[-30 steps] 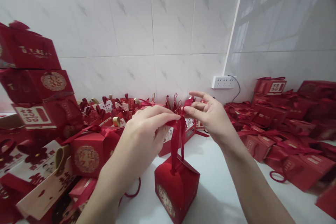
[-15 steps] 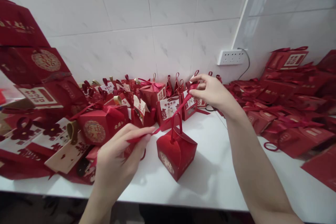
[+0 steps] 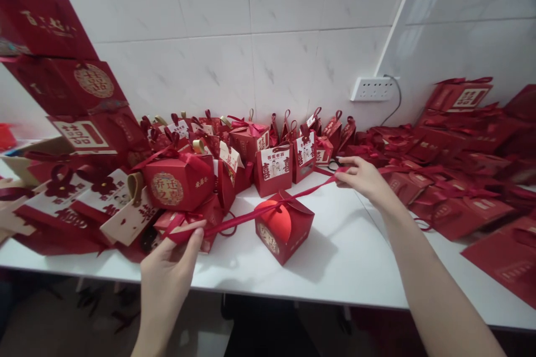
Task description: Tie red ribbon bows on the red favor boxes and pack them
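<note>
Pinching taut ribbon point(image 3: 240, 218), left hand point(image 3: 170, 270) and right hand point(image 3: 360, 179) flank a box point(image 3: 293, 231), contents hidden.

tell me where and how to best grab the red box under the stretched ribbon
On the red box, probably low on its side walls, coming from the near side: it stands upright, a corner faces the camera with flat walls either side, and the ribbon crosses its folded top.
</note>
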The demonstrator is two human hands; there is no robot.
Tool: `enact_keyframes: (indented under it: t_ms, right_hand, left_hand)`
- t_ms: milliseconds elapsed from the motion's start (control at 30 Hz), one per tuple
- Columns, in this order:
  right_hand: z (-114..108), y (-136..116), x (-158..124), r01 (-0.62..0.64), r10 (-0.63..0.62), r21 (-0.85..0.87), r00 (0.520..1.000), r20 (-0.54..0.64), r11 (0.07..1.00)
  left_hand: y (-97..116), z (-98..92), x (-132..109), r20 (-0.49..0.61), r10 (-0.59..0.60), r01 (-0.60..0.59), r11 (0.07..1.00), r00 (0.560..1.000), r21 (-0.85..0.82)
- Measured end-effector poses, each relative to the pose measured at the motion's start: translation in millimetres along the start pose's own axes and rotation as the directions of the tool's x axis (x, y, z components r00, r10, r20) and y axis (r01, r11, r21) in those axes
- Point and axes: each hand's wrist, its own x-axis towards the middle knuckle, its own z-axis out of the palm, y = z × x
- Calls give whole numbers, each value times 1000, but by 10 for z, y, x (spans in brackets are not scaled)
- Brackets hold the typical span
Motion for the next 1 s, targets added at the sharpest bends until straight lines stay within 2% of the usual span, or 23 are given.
enact_keyframes:
  t_ms: [167,367,533,667,867,933,1000]
  right_hand:
    - [-101,153,-95,-74,77,99,997,-26,992]
    - [-129,320,-81,-129,149,163,982,-117,978]
    - [-261,271,-255,-134,152,148,981,-117,980]
    - [-502,159,-559,-151,155,108,987,-33,983]
    - [-793,125,-903,-149,147,54,988,35,987]
    - [-814,197,-919,-105,109,-115,994,31,988]
    - [-762,277,-909,-14,15,-354,1000,-2,935]
  left_hand:
    - [-111,-55,-71,33,-23,21,997,999,78]
    - [-327,-125,-140,-10,-128,128,975,992,183]
    - [-356,-191,-143,-43,-122,128,964,992,231]
    - [-333,-231,-46,-37,-119,125,958,992,260]
    - [-255,-243,30,-2,1,0,947,1000,320]
    - [-170,-275,-37,8,135,-127,903,991,411]
    - [-46,-297,-134,-13,358,-301,803,934,514]
